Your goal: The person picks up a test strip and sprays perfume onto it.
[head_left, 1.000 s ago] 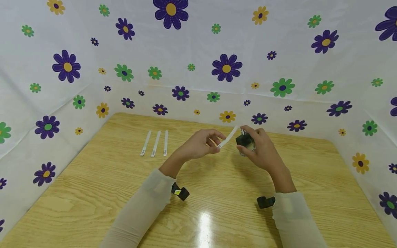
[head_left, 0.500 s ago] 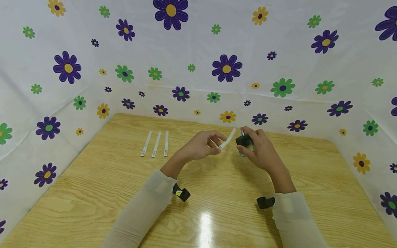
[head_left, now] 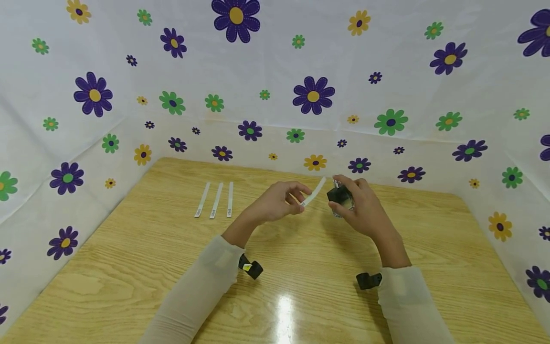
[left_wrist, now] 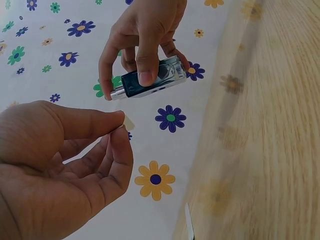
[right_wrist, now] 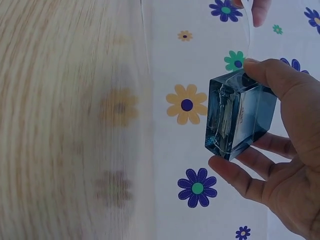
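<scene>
Grips kept, gap slightly widened

Little has been changed within 1 second: the paper strip is pinched in the left hand, its free tip set slightly farther from the bottle, which is gripped in the right hand. Both are held above the table, near its far edge. The same stage is judged to be in hand; any spray cannot be confirmed. From the left wrist, a forefinger is shown at the nozzle, unseen from the right wrist; only from the head are 3 more strips fully seen, toward the far left corner.
</scene>
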`<state>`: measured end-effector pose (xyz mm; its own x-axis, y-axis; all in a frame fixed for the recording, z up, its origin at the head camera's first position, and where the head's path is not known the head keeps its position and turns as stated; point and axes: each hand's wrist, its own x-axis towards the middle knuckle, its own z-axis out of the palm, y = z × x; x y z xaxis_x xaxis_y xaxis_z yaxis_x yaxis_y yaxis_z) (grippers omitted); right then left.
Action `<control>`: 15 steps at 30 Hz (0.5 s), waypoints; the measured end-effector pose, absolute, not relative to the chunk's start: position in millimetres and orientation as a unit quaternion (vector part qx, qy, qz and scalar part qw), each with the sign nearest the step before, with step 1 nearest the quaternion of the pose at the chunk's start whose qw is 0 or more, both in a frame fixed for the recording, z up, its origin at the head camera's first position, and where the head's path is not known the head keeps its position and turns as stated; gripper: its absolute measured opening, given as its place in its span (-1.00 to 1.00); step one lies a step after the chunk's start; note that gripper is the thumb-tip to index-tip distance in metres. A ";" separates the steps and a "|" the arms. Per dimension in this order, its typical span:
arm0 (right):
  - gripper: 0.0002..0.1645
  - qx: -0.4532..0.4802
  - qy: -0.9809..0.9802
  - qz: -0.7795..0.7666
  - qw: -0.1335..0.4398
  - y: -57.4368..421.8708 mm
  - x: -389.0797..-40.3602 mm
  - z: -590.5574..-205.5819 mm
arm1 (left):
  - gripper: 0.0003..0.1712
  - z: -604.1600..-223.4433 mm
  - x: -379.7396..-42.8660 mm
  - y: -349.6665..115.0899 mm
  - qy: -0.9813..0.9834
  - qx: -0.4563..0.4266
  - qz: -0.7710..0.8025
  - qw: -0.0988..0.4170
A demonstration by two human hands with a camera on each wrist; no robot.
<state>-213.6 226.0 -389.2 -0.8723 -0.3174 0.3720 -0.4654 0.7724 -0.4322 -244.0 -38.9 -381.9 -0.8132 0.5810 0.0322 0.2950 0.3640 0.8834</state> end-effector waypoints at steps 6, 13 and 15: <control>-0.20 0.209 -0.932 0.255 0.150 228.4 -213.9 -388.7 | -0.56 -388.2 -247.9 -41.9 0.811 0.259 0.505 0.143; -0.18 0.205 -0.933 0.250 0.155 229.7 -212.3 -385.5 | -0.58 -404.6 -258.1 -43.5 0.816 0.234 0.508 0.148; -0.17 0.202 -0.934 0.250 0.153 230.8 -212.4 -385.2 | -0.59 -410.7 -262.5 -42.9 0.818 0.229 0.506 0.150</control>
